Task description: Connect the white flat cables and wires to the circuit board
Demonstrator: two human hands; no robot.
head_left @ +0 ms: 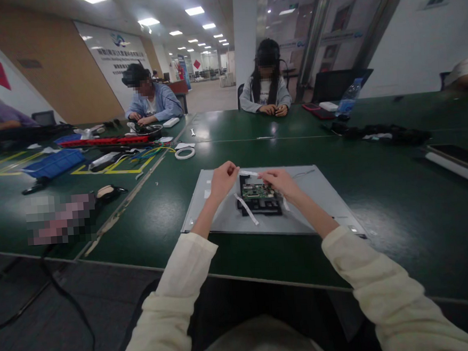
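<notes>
A flat grey panel (pixel 311 191) lies on the green table before me. On it rests a black plastic frame (pixel 262 210) carrying a green circuit board (pixel 255 190). My left hand (pixel 223 179), fingers pinched, holds one end of a short white tape strip (pixel 249 173) above the board's far edge. At the strip's other end, my right hand (pixel 279 182) has its fingers closed over the board's far right side. A second white strip (pixel 247 209) sticks across the left side of the black frame. Part of another white piece shows beneath my right hand.
Left of the panel are a tape roll (pixel 185 153), a blue tray (pixel 52 164), coloured cables and a small wrench (pixel 193 132). Two people sit across the table, others at the sides. A water bottle (pixel 349 98) and black straps (pixel 387 132) lie right, with a phone-like device (pixel 461 162) nearer.
</notes>
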